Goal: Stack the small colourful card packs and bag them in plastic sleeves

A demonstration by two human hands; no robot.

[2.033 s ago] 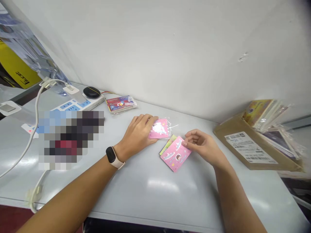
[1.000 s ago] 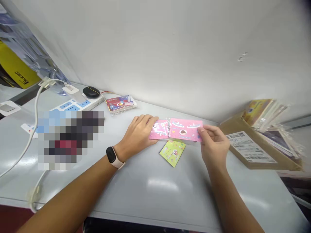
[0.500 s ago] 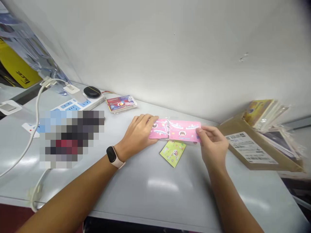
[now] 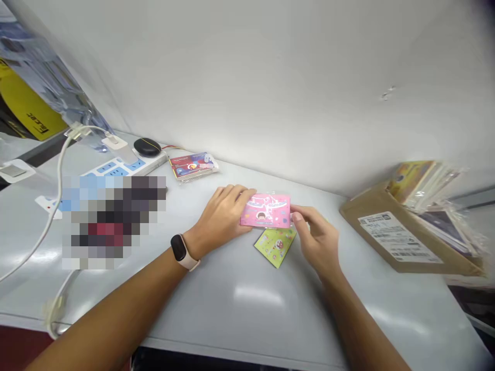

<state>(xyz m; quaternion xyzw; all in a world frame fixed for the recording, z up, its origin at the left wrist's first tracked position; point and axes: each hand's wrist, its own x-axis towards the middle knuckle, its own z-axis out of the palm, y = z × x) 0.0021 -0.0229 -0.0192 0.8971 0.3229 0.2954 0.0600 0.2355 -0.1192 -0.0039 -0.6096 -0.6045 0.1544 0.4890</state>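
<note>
Between my hands is a pink printed card packet (image 4: 266, 210) with small cartoon figures and a clear plastic sleeve. My left hand (image 4: 226, 214), with a watch on its wrist, grips the packet's left end. At the right end, my right hand (image 4: 315, 234) pinches its edge between thumb and fingers. Partly under the pink packet, a green printed packet (image 4: 276, 248) lies tilted on the table.
An open cardboard box (image 4: 402, 239) with sleeved cards stands at the right. Near the wall lies a stack of red and blue cards (image 4: 193, 166). A power strip (image 4: 119, 167), a black round case (image 4: 147, 147) and a white cable (image 4: 60, 170) are at the left.
My right hand has moved left toward my left hand. The pink piece, stretched out long before, now looks about half as long. The green packet has stayed in place.
</note>
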